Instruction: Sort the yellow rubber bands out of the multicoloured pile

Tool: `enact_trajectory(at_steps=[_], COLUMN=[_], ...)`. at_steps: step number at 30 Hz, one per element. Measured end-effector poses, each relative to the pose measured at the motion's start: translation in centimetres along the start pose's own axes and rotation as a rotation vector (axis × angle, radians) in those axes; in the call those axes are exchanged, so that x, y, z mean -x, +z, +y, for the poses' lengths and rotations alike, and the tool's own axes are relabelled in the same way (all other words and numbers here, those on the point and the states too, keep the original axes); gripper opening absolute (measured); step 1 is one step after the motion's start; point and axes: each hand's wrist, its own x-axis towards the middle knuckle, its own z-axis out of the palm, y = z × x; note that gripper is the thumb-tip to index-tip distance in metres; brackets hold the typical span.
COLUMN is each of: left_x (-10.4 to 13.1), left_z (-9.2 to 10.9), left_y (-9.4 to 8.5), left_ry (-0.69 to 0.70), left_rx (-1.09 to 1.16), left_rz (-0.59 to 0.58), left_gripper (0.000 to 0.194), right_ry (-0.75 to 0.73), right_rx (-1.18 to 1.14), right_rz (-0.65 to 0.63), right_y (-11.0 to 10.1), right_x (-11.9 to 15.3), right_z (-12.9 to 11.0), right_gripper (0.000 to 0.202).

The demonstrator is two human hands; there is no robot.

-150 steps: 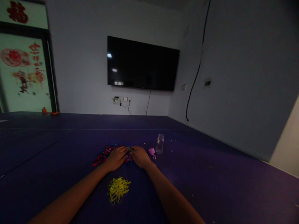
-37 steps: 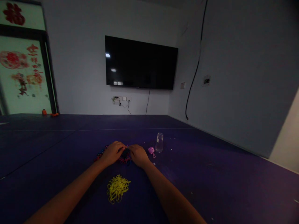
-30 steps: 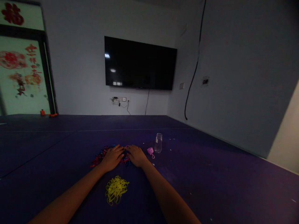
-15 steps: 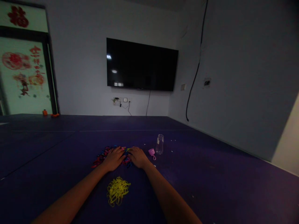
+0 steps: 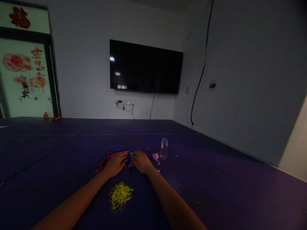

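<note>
A mixed pile of small elastic bands (image 5: 103, 163), mostly red, blue and pink, is spread on the purple surface. My left hand (image 5: 115, 164) rests over its middle, palm down, thumb held apart from the fingers. At the pile's right end lies my right hand (image 5: 142, 162), its fingers reaching inward and the thumb apart. Bits of pink and yellow show near the fingertips, but no band can be made out as gripped. Nearer to me, between my forearms, sits a separate loose heap of yellow elastic bands (image 5: 120, 196).
Right of my right hand are a pink cap with a loop (image 5: 155, 157) and an upright clear bottle (image 5: 164, 149). Small white scraps (image 5: 177, 156) lie beyond them. A television (image 5: 145, 67) hangs on the far wall, and a black cable (image 5: 200, 78) dangles at the right.
Both hands stay over the mixed pile with only slight finger movement. The yellow heap, cap and bottle keep their places; the view shifts very slightly.
</note>
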Motion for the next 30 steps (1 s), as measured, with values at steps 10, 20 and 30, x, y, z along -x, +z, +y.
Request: enact_trajectory(at_steps=[10,20,30], left_x=[-0.09,-0.03,-0.18], left_z=[-0.06,-0.09,-0.74], left_y=[-0.09,-0.18,0.44], left_ry=[0.037,0.094,0.089], left_rx=[0.037,0.008,-0.003], left_rz=[-0.066,-0.097,-0.154], left_gripper=[0.03,0.033,0.037], right_ry=[0.031,0.01,-0.029], right_rx=[-0.064,-0.041,-0.045], right_rz=[0.014,-0.024,-0.03], right_y=[0.66,0.33,0.36], right_x=[-0.06,0.11,0.0], right_z=[0.25,0.1,0.2], right_gripper=[0.034,0.034,0.035])
